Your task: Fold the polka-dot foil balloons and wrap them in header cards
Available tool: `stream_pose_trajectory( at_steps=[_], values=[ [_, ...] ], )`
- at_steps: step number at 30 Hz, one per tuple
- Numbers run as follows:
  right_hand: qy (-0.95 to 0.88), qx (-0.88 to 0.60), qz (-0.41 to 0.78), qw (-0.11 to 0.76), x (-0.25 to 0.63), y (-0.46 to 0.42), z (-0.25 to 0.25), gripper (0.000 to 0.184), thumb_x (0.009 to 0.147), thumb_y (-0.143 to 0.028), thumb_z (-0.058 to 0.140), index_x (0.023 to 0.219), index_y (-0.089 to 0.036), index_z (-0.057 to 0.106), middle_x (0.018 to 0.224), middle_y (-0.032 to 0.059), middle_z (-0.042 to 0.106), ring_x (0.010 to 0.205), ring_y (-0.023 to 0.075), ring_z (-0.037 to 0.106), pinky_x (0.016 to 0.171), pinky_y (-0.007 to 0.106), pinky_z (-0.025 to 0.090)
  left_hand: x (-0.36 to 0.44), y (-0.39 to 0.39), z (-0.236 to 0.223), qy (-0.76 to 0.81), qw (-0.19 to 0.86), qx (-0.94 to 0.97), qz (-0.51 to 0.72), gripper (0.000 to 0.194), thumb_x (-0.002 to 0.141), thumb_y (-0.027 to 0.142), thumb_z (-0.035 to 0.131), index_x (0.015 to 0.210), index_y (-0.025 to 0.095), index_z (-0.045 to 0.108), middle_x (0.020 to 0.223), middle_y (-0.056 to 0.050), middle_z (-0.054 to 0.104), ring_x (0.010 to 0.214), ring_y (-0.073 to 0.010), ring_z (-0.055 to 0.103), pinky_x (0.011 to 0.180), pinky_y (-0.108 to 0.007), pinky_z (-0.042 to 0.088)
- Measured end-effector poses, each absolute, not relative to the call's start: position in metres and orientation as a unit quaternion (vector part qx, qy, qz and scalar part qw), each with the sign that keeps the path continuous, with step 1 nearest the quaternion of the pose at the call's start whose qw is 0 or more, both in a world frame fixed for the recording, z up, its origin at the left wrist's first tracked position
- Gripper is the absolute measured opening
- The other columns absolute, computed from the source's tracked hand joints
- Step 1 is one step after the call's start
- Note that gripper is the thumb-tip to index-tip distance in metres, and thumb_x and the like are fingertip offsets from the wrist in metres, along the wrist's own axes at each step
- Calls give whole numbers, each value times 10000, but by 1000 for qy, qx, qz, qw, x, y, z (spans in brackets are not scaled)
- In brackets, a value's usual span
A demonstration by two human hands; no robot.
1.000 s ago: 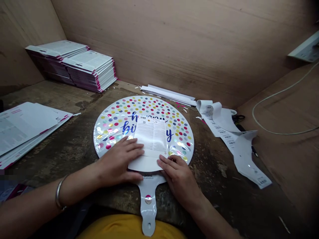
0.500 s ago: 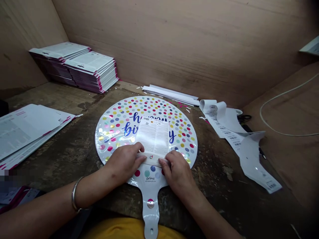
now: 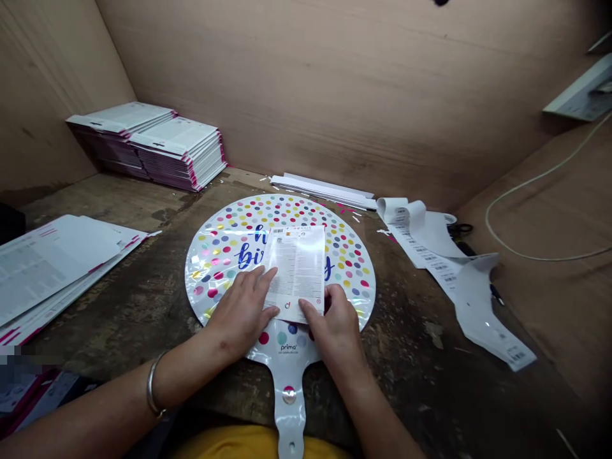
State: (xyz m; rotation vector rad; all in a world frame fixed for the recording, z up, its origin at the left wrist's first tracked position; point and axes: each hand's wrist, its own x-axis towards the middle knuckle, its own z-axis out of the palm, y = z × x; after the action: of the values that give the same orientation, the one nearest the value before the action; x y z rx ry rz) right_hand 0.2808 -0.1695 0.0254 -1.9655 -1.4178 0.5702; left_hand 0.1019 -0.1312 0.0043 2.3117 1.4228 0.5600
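Left fingers (image 3: 258, 279) lay spread against the left edge of a printed card (image 3: 299, 264), and right fingers (image 3: 310, 311) rested on its lower edge; whether either hand gripped it, I could not tell. Beneath the fingertips, the card lay on a round polka-dot foil balloon (image 3: 351, 255).

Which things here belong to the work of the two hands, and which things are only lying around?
In use: left hand, right hand, printed sheet, polka-dot foil balloon.
Lying about: stacked printed packs, loose papers, barcode label strip, scissors.
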Motion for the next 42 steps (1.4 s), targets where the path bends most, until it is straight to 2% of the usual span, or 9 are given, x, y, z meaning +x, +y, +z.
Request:
stream_pose_trajectory(
  at_steps=[3,5,8,10,15,33,38,40,42],
  values=[
    [-491,-683,299,451,287,-175,33,229,804,-374,573,940,-191,553,834,54,683,730,207,630,638,309,483,105,-135,16,529,276,741,309,907,690,300,707,1443,219,208,1419,-150,376,1262,-345,384,1012,-540,344],
    [-447,-655,333,510,295,-179,40,244,802,-413,584,886,-184,589,814,49,688,734,205,629,646,306,491,112,-141,23,522,444,627,372,985,680,337,723,1460,247,129,1392,-161,420,1172,-340,499,924,-529,435],
    [-411,-632,381,536,305,-187,48,266,795,-446,600,810,-181,611,760,34,684,699,194,620,610,291,487,126,-152,27,378,705,466,378,765,729,360,691,1392,204,342,1249,-156,576,1038,-321,609,837,-474,510],
    [-389,-606,432,543,309,-196,49,276,788,-455,615,787,-179,612,737,28,681,668,180,615,587,282,486,134,-159,25,313,758,416,392,596,727,342,706,1263,166,513,1207,-141,613,1062,-318,601,892,-452,492],
    [-270,-488,620,552,305,-217,43,390,698,-320,746,1030,-189,589,947,55,698,773,186,653,674,314,529,144,-168,18,334,753,357,441,525,708,288,743,1184,151,568,1183,-120,636,1068,-295,602,934,-421,475],
    [-177,-434,631,618,286,-219,23,469,684,-228,751,1124,-216,589,1009,43,700,914,213,644,771,345,533,149,-185,11,336,744,388,427,507,736,301,720,1204,168,579,1196,-95,633,1100,-277,588,972,-401,449],
    [-230,-424,674,559,296,-224,17,441,770,-323,665,1185,-233,545,1058,57,671,883,196,632,748,333,514,146,-183,17,337,739,404,421,460,748,287,710,1169,141,593,1187,-108,636,1093,-287,590,970,-420,446],
    [-315,-484,611,541,307,-226,20,419,808,-363,612,1197,-231,529,1065,77,655,909,216,616,779,376,501,144,-182,17,341,736,405,422,431,758,290,700,1149,136,602,1187,-110,636,1098,-288,587,977,-423,440],
    [-443,-582,429,530,318,-228,28,401,807,-340,615,1188,-243,536,1083,84,625,963,233,579,843,414,469,142,-181,15,346,730,408,425,421,764,290,693,1146,138,601,1191,-108,634,1108,-284,581,994,-426,424]
  ],
)
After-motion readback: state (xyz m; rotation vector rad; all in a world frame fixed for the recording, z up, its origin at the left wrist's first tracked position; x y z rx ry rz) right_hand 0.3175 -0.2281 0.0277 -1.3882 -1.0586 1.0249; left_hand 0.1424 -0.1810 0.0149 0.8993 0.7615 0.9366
